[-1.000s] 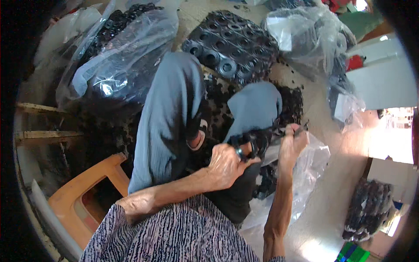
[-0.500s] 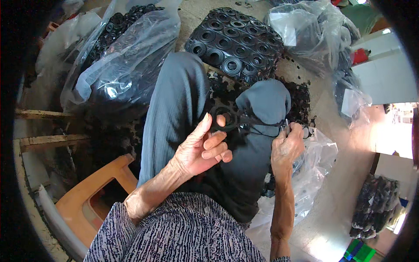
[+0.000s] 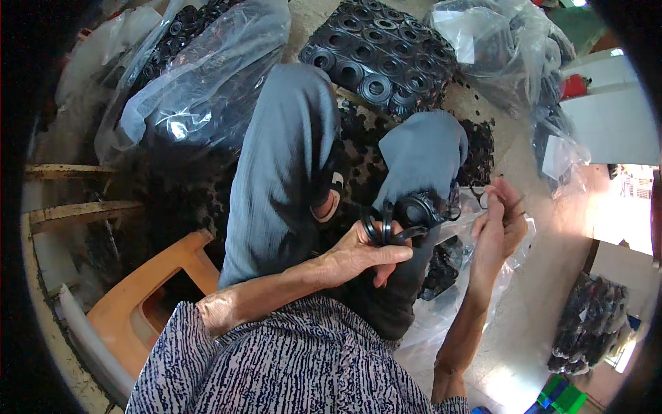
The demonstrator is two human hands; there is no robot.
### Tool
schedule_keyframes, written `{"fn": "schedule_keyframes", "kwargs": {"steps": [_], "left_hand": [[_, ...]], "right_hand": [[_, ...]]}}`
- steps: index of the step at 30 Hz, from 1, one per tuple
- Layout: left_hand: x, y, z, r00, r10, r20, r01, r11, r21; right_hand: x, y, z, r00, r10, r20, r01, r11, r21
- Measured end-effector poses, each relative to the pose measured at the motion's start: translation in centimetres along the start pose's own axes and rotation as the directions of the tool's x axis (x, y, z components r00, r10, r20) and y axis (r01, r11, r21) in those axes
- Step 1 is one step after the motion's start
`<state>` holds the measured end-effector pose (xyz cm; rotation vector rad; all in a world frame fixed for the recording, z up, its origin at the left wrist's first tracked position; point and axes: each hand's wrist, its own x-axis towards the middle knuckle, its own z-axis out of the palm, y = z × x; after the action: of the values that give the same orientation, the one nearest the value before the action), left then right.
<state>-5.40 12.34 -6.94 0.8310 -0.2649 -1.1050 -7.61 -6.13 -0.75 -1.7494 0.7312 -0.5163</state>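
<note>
My left hand [image 3: 358, 252] grips a small bunch of black rubber rings [image 3: 403, 221] over my lap, between my grey-trousered knees [image 3: 420, 155]. My right hand [image 3: 502, 221] is raised to the right of the rings, its fingers pinched on a thin dark piece that is too small to make out. Beyond my knees lies a black moulded rubber sheet [image 3: 383, 58] covered with round ring shapes. A clear plastic bag [image 3: 441, 303] with more black parts lies under my right forearm.
A large clear bag full of black rubber parts [image 3: 200, 90] sits at the upper left, another clear bag [image 3: 510, 48] at the upper right. An orange plastic stool [image 3: 148, 303] is at my lower left. A dark pile of parts [image 3: 593, 331] lies on the floor at right.
My left hand, spread open over my lap half a second ago, has closed on the black rings. My right hand stays raised at the right, slightly higher.
</note>
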Motion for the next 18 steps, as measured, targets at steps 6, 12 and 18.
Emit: {"fn": "schedule_keyframes", "kwargs": {"steps": [6, 12, 18], "left_hand": [[-1.1, 1.9, 2.2, 0.996, -0.016, -0.086, 0.028, 0.990, 0.139], [-5.4, 4.5, 3.9, 0.941, 0.263, 0.214, -0.327, 0.872, 0.365], [-1.0, 3.0, 2.6, 0.826, 0.281, -0.488, -0.218, 0.959, 0.183]], "right_hand": [[-0.9, 2.6, 4.0, 0.788, -0.574, 0.220, 0.536, 0.466, -0.704], [-0.1, 3.0, 4.2, 0.788, -0.559, 0.256, 0.537, 0.422, -0.730], [0.0, 3.2, 3.9, 0.840, -0.515, 0.171, 0.478, 0.552, -0.683]]}}
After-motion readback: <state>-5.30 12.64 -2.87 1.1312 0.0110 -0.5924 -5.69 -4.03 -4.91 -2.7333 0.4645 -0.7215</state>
